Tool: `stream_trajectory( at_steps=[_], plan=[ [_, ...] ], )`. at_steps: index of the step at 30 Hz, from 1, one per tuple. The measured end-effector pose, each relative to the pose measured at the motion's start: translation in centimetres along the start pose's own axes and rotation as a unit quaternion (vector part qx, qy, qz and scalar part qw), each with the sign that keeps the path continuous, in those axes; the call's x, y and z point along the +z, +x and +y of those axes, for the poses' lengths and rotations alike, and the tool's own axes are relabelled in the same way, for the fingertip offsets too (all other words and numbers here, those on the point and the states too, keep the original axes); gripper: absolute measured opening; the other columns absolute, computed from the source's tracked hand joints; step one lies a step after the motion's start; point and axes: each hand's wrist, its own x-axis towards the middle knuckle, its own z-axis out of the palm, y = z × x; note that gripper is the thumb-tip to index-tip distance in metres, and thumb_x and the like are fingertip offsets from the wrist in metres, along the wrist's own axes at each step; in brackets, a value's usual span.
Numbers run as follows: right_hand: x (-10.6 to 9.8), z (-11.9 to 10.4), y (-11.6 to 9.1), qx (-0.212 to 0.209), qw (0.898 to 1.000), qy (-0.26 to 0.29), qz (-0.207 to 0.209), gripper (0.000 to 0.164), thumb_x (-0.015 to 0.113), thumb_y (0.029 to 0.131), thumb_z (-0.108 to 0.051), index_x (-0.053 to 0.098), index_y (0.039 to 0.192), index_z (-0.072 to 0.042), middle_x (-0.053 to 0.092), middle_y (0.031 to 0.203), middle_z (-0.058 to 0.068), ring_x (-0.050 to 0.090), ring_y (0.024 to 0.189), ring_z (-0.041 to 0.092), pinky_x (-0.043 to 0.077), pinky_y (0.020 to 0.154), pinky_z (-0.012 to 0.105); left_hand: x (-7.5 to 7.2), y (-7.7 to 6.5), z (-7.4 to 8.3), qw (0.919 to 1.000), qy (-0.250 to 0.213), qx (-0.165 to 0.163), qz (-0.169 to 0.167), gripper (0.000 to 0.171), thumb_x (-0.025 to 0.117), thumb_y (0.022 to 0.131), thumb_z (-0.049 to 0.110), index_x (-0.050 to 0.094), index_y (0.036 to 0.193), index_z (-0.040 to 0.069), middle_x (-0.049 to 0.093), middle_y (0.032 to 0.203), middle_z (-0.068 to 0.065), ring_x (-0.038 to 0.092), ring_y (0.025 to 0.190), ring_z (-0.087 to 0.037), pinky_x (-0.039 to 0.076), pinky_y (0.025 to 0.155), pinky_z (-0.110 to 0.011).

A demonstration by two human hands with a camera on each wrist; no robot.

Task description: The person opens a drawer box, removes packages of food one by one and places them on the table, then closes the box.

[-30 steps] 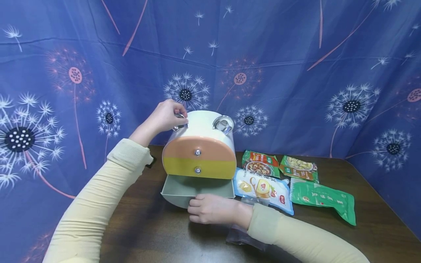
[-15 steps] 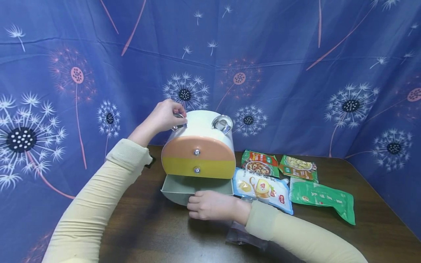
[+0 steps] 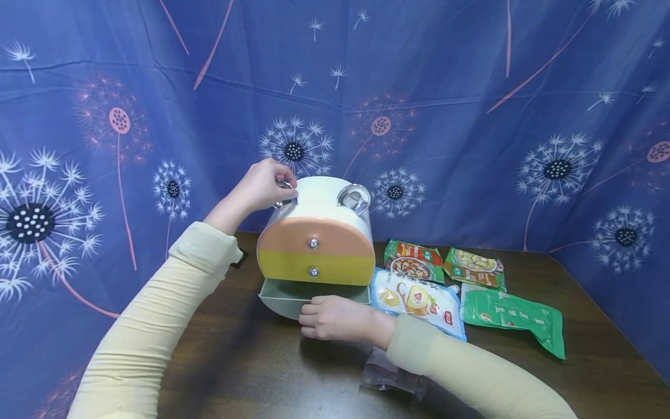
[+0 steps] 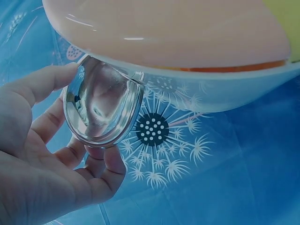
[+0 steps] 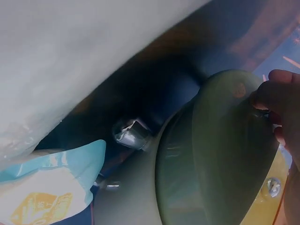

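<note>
A small white storage box with an orange front and a yellow front, each with a round knob, stands on the table. Its lowest, grey-green drawer is partly pulled out. With thumb and fingers, my left hand holds the shiny silver ear on the box's upper left side. The matching silver ear on the right is free. My right hand is at the middle of the green drawer front, fingers curled round its knob, which they mostly hide.
Right of the box lie a white-and-blue pouch, a red-and-green packet, a green-and-brown packet and a long green packet. A clear plastic wrapper lies near the right sleeve. Blue dandelion-print cloth hangs behind the table.
The green drawer has slid partway inward, and my right hand has moved with it toward the box. My left hand stays on the silver ear.
</note>
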Motion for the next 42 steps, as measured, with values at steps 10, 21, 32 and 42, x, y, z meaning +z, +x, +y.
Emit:
stream_trajectory(
  at_steps=[10,21,32,42],
  plan=[
    [0.8,0.6,0.0,0.008,1.000,0.012,-0.013,0.019,0.045,0.094,-0.012,0.060,0.096,-0.023,0.057,0.094,-0.011,0.050,0.091,0.011,0.039,0.077,0.023,0.0,0.0,0.0,1.0000,0.005,-0.002,-0.003,0.012,0.071,0.080,0.021,0.069,0.087,0.012,0.056,0.110,-0.010,0.053,0.111,-0.029,0.042,0.094,-0.047],
    [1.2,0.8,-0.1,0.015,1.000,0.004,-0.008,0.017,0.045,0.092,-0.014,0.059,0.095,-0.023,0.055,0.093,-0.010,0.051,0.091,0.011,0.039,0.077,0.024,0.1,0.0,0.1,1.0000,0.008,-0.001,-0.003,0.012,0.071,0.080,0.022,0.069,0.087,0.012,0.055,0.108,-0.010,0.052,0.110,-0.029,0.041,0.092,-0.047],
    [1.7,1.0,0.0,0.026,1.000,0.008,-0.013,0.022,0.041,0.093,-0.013,0.060,0.097,-0.023,0.056,0.095,-0.010,0.052,0.093,0.012,0.040,0.079,0.025,0.1,0.1,-0.1,0.9999,0.012,-0.002,-0.003,0.013,0.071,0.080,0.022,0.069,0.088,0.012,0.055,0.108,-0.011,0.051,0.109,-0.029,0.041,0.092,-0.047],
    [2.2,0.9,0.1,0.049,0.999,-0.003,-0.019,0.021,0.040,0.094,-0.014,0.059,0.096,-0.023,0.056,0.094,-0.009,0.052,0.092,0.012,0.040,0.080,0.026,0.3,0.1,-0.2,0.9999,0.015,-0.001,-0.004,0.013,0.071,0.080,0.023,0.068,0.088,0.013,0.055,0.107,-0.011,0.050,0.103,-0.028,0.041,0.088,-0.047]
  ],
)
